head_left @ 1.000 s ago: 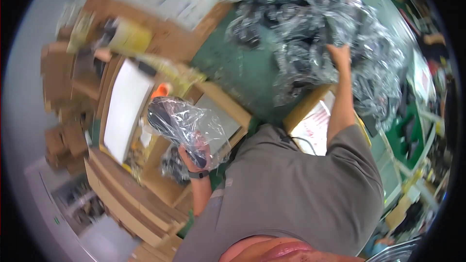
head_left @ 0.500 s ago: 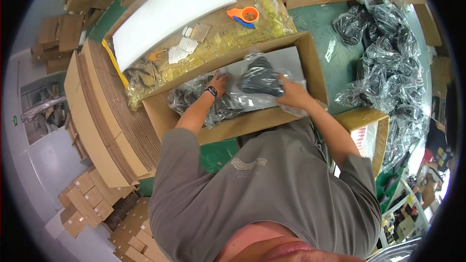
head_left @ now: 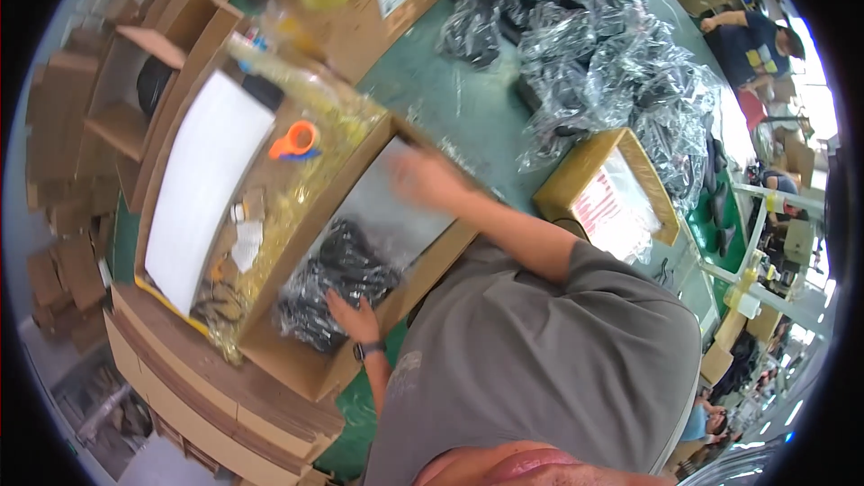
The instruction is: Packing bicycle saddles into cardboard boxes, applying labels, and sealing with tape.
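Observation:
An open cardboard box [head_left: 301, 376] stands at a slant before me. In its near left end lie several black items in clear plastic bags [head_left: 346, 252], and a flat grey sheet [head_left: 385, 189] shows along the rest. My left hand [head_left: 353, 317], with a dark watch at the wrist, rests on the bagged items with its fingers spread. Over the far end of the box hovers my right hand [head_left: 427, 182], apart from the bags. Motion smears its fingers, and nothing can be made out in them.
A large heap of bagged black items [head_left: 594, 45] covers the green table [head_left: 423, 94]. Beside it stands a small carton [head_left: 549, 193] holding printed bags. Left of the box lie a white sheet [head_left: 198, 189] and an orange tape ring [head_left: 295, 139]. Flattened cartons [head_left: 207, 405] are stacked nearby.
My view has turned to the right. The bagged black item has left my right hand and lies with the others in the box. That hand has moved away toward the far end.

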{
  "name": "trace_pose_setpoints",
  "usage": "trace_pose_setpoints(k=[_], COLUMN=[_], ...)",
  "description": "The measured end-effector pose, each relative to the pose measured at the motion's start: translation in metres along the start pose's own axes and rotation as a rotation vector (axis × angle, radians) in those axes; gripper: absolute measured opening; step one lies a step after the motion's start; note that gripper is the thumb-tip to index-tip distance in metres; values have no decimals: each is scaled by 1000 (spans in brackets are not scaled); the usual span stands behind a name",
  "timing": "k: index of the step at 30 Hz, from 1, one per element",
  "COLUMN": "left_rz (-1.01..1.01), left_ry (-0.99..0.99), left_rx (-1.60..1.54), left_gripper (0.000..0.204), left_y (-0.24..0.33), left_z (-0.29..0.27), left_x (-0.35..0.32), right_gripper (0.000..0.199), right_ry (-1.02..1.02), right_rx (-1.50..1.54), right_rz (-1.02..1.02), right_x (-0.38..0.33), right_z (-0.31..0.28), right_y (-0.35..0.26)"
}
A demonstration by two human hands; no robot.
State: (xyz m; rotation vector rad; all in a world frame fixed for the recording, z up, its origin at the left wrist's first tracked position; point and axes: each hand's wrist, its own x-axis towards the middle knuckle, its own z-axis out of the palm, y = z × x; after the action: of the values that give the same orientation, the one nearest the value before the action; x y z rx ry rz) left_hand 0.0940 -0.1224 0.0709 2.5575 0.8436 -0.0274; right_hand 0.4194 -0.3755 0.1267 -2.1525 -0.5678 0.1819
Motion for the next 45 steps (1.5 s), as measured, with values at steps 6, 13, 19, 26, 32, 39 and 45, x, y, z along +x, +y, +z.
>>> trace_pose_setpoints(k=[6,13,19,26,32,39,45], left_rz=[269,632,923,813,-195,-571,-463], left_ry=[71,-241,-154,-276,-760,-1057,-572], left_rx=[-190,-345,-230,-129,-952,-1615,-2062], left_gripper=[74,51,70,70,51,74,68], left_y=[225,423,515,497,403,334,256], left_z=[-39,24,22,19,24,6,-23], left_x=[28,64,86,20,-26,-54,-57], right_gripper=[66,69,56,37,91,134,155], right_ry=[533,199,-37,-361,342,550,219], right_rx=[-786,-572,246,1863,485,-356,-313], right_rz=[478,558,439,729,737,913,968], right_x=[-19,-9,-31,-60,-20,-33,-69], right_z=[-262,-264,-324,-337,-249,-180,-132], right_y=[279,308,170,96,277,283,275])
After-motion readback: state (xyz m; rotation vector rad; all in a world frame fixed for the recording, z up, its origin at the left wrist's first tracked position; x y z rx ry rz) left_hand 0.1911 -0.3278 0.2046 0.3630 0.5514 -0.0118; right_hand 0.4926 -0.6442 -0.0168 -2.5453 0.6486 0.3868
